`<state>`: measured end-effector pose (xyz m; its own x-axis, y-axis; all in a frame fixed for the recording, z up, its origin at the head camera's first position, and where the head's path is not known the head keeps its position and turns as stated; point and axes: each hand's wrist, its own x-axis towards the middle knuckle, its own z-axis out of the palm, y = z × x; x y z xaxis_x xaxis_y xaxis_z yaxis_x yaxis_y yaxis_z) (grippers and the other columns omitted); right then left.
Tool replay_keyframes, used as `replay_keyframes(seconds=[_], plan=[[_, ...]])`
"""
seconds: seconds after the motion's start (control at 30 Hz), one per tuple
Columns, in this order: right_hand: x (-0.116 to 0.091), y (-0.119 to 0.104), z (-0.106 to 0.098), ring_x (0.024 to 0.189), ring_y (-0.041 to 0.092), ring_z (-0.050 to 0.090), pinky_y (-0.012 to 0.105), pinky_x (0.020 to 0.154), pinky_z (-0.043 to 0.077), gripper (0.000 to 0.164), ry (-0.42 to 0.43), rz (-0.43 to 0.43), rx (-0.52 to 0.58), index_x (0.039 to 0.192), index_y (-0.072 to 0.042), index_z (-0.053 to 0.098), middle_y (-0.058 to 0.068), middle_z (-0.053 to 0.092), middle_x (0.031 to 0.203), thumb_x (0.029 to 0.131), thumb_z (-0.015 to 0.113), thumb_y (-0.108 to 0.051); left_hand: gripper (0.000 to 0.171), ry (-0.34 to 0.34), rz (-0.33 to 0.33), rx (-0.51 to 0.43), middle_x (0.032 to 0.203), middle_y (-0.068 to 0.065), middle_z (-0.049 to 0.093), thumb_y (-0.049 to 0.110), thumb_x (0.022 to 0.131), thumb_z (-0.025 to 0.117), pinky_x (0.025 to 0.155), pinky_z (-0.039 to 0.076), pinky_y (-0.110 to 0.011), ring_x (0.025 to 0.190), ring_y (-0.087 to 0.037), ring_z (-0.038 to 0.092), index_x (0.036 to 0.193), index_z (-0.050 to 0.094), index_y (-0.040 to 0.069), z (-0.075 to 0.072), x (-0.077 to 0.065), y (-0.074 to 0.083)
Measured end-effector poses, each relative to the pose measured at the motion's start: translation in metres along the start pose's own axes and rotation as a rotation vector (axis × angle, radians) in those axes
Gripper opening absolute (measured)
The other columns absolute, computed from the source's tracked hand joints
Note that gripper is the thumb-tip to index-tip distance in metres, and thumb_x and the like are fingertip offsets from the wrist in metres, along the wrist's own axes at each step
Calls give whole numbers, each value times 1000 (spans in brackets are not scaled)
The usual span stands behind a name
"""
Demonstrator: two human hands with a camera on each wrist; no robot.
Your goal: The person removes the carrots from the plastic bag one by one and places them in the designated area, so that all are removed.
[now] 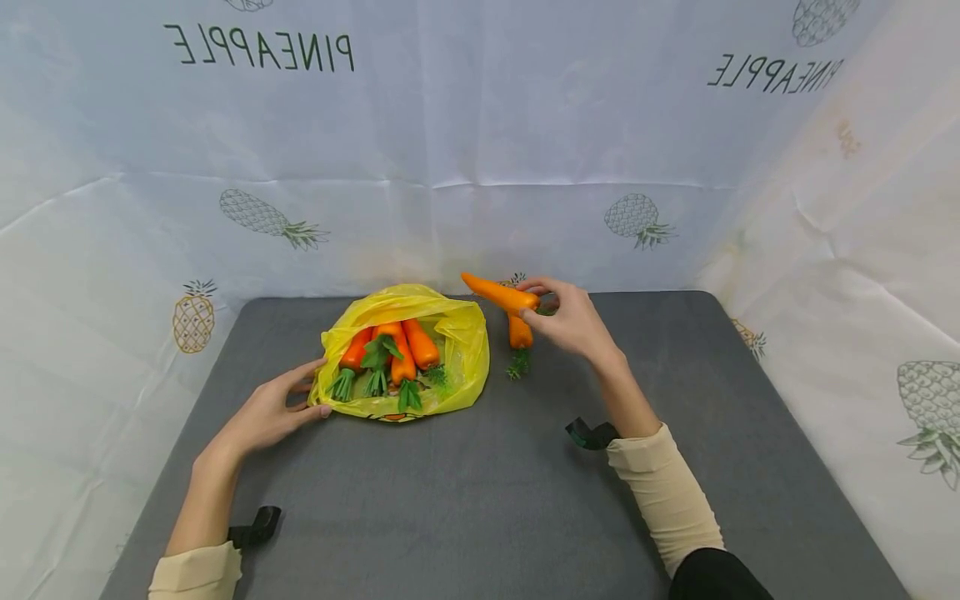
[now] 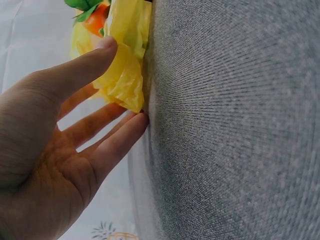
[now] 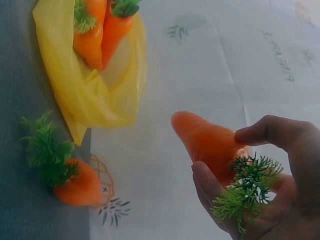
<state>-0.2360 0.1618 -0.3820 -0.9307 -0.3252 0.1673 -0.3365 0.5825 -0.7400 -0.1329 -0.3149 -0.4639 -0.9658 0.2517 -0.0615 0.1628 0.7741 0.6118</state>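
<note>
In the head view my right hand (image 1: 572,323) pinches an orange carrot (image 1: 495,292) by its thick leafy end, its tip pointing left. The right wrist view shows the thumb and fingers on either side of that carrot (image 3: 207,145), with feathery green leaves by the palm. Below it, a second carrot (image 1: 520,333) lies on the table. A yellow plastic bag (image 1: 471,358) lies with its mouth facing me, several carrots (image 1: 422,344) inside. My left hand (image 1: 262,414) touches the bag's left edge, thumb and fingers spread and fairly straight around the yellow film (image 2: 122,80).
The grey table (image 1: 450,500) ends at the back against a white cloth (image 1: 465,125) printed with pineapples. More of this cloth hangs at both sides. Black straps (image 1: 592,433) stick out from both wrists, and a black object (image 1: 716,577) overlaps the right sleeve.
</note>
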Motion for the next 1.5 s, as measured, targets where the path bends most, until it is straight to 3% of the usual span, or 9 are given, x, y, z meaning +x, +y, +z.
replay_keyframes(seconds=[0.2,0.47,0.77,0.97,1.23,1.5], plan=[[2,20,-5,106,43,76,42,75,64,38,57,39,2,139,-16,71,21,69,141,102,71,-23,83,-3,1,0,165,-31,47,34,100,81,96,65,-51,137,-51,63,168,40,7,1,0,-1],[4,45,-10,100,40,76,34,68,61,38,100,88,-10,140,-15,70,23,68,143,103,71,-23,84,-2,4,7,165,-31,47,35,100,81,96,66,-51,136,-50,63,168,40,8,1,1,-2],[4,61,-10,88,45,75,33,61,58,38,115,118,-4,140,-13,69,26,68,141,104,71,-23,83,-7,7,5,166,-31,46,33,100,81,96,65,-51,137,-51,63,167,40,7,-1,2,-1],[4,71,-7,94,51,76,31,58,57,39,96,151,30,141,-11,68,26,67,139,104,70,-21,83,-9,5,4,165,-31,47,33,100,81,96,65,-51,137,-51,63,167,41,7,0,1,-2],[2,82,-3,96,50,77,29,56,56,41,99,177,23,142,-7,66,30,67,139,103,69,-20,82,-2,11,5,165,-30,48,34,100,81,96,65,-51,136,-50,63,167,41,7,0,1,-1],[4,97,5,87,45,79,29,51,52,42,84,199,-6,142,-8,66,29,68,140,103,70,-22,82,2,13,6,165,-31,48,34,100,81,95,65,-51,136,-50,63,167,41,7,0,0,-1]])
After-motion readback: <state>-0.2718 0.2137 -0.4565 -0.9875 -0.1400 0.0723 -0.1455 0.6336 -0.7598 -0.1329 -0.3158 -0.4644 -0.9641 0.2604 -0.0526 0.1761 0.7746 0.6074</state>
